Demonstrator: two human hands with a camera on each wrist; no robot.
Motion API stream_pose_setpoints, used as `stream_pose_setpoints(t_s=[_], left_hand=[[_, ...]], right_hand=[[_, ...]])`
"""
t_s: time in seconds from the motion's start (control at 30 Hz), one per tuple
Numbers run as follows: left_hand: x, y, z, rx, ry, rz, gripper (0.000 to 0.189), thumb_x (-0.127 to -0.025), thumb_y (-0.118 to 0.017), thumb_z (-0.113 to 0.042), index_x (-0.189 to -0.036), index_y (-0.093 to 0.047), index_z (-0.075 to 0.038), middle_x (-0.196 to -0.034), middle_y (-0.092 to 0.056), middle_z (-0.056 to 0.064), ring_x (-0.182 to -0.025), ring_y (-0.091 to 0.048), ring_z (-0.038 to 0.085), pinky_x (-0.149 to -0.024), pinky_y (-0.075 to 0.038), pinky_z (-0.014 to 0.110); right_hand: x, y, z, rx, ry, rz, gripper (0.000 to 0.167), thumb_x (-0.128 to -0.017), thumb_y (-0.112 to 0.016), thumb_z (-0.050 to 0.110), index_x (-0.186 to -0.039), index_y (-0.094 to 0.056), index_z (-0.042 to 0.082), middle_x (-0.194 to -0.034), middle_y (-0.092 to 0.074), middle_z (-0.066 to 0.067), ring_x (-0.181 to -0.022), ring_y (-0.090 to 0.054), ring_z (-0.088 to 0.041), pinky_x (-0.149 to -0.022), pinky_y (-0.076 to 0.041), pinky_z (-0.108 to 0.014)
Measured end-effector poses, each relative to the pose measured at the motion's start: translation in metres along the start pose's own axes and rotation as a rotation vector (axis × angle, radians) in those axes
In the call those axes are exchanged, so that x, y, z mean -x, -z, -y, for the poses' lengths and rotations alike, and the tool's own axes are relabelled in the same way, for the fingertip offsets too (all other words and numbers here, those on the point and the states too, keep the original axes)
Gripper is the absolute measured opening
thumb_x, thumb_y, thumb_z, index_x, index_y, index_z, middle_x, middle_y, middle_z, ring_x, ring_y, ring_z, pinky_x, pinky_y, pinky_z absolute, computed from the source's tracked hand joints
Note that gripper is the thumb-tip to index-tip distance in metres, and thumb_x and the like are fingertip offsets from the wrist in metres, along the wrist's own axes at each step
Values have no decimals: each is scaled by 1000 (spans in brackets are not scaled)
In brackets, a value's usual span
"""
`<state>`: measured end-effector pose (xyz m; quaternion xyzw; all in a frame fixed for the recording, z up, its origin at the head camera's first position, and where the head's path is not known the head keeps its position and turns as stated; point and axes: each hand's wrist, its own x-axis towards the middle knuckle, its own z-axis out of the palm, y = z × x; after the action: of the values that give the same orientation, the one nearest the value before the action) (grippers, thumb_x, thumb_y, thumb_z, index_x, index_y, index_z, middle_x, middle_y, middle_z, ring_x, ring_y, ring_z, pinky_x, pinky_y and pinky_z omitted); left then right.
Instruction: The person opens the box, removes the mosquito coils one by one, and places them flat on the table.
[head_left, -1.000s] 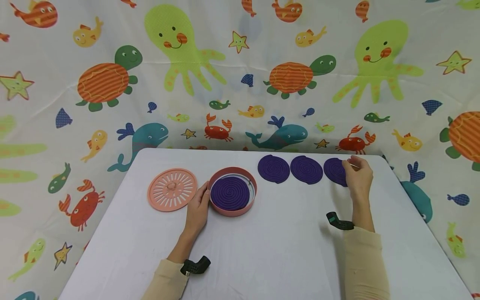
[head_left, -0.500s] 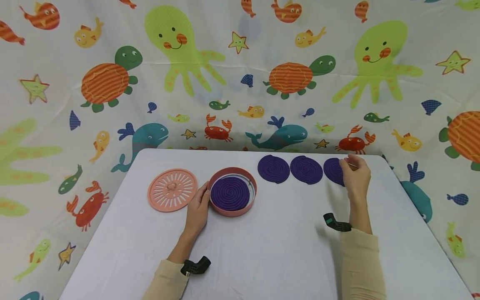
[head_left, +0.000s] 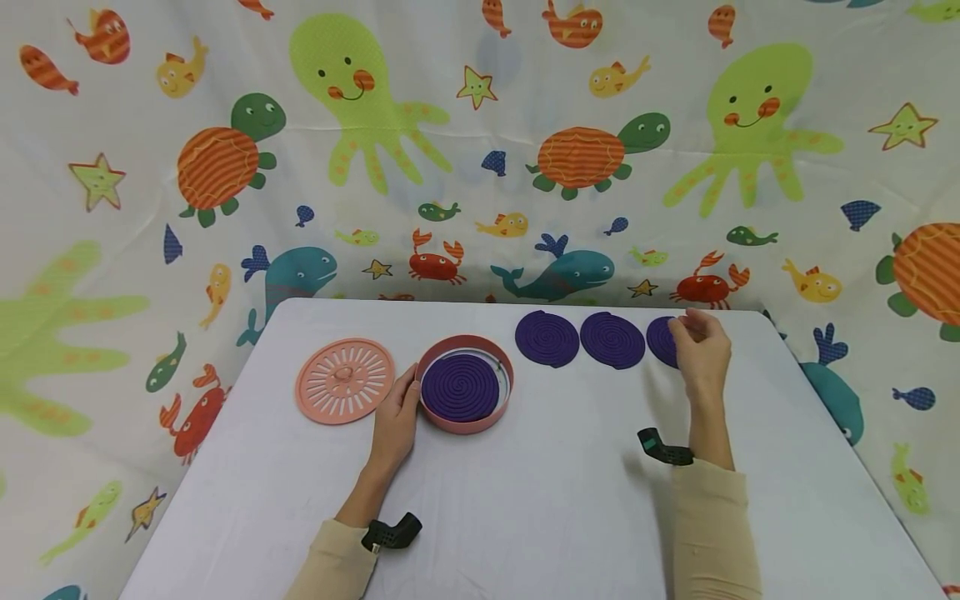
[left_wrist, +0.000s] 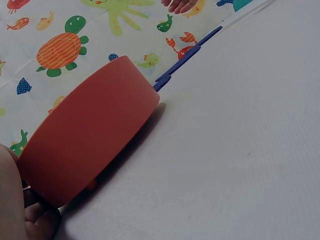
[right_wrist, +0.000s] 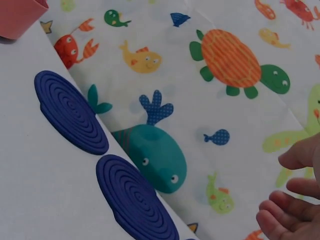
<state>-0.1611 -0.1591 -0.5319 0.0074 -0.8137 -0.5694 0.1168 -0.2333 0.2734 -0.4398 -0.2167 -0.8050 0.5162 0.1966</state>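
My left hand (head_left: 395, 417) grips the left side of a round salmon-pink mosquito coil holder (head_left: 506, 398). A purple mosquito coil (head_left: 461, 387) lies inside it. In the left wrist view the outer wall of the holder (left_wrist: 95, 130) fills the middle, with curled fingers (left_wrist: 42, 222) at its lower end. My right hand (head_left: 705, 354) hovers at the right coil (head_left: 660, 340), covering its right part. The right wrist view shows that hand (right_wrist: 295, 200) with thumb and fingers apart, loosely bent, and nothing between them.
Left of the holder lies a slotted pink lid (head_left: 345, 381) with a small loop in its middle. Two more purple coils, one left (head_left: 547, 339) and one beside it (head_left: 612, 340), lie along the back of the white table (head_left: 555, 500). A patterned curtain (head_left: 480, 150) hangs behind.
My right hand has drifted a little to the left over the right coil and covers more of it. The left hand and the holder stay put.
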Motion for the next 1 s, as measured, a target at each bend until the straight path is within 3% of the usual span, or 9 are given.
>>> stream_pose_setpoints(t_s=[0.07, 0.3, 0.53, 1.0], left_hand=[[1, 1, -6, 10, 11, 7, 45, -108, -44, -25, -149, -48, -7, -151, -52, 11, -144, -45, 23, -119, -38, 38], [0, 1, -5, 14, 20, 5, 44, -108, -46, -24, -148, -48, -6, -151, -52, 12, -144, -45, 23, -119, -38, 38], [9, 10, -42, -5, 28, 37, 43, -107, -44, -13, -147, -46, 5, -150, -50, 20, -143, -45, 31, -117, -38, 43], [8, 10, -43, 21, 16, 26, 43, -107, -46, -13, -146, -48, 4, -150, -51, 19, -143, -45, 30, -118, -38, 40]], right_hand=[[1, -1, 0, -8, 2, 1, 46, -97, -63, 30, -138, -59, 10, -119, -63, -3, -92, -53, 3, -81, -46, -8], [6, -6, 2, -66, 17, 8, 45, -97, -63, 26, -138, -59, 8, -109, -62, 6, -87, -55, 4, -75, -48, -4], [9, -12, 4, -94, 11, 20, 46, -97, -64, 27, -138, -58, 7, -113, -63, 2, -89, -56, 3, -76, -49, -4], [16, -22, 12, -144, 10, 28, 46, -97, -65, 26, -138, -59, 7, -109, -62, 6, -89, -58, 2, -75, -51, -5]])
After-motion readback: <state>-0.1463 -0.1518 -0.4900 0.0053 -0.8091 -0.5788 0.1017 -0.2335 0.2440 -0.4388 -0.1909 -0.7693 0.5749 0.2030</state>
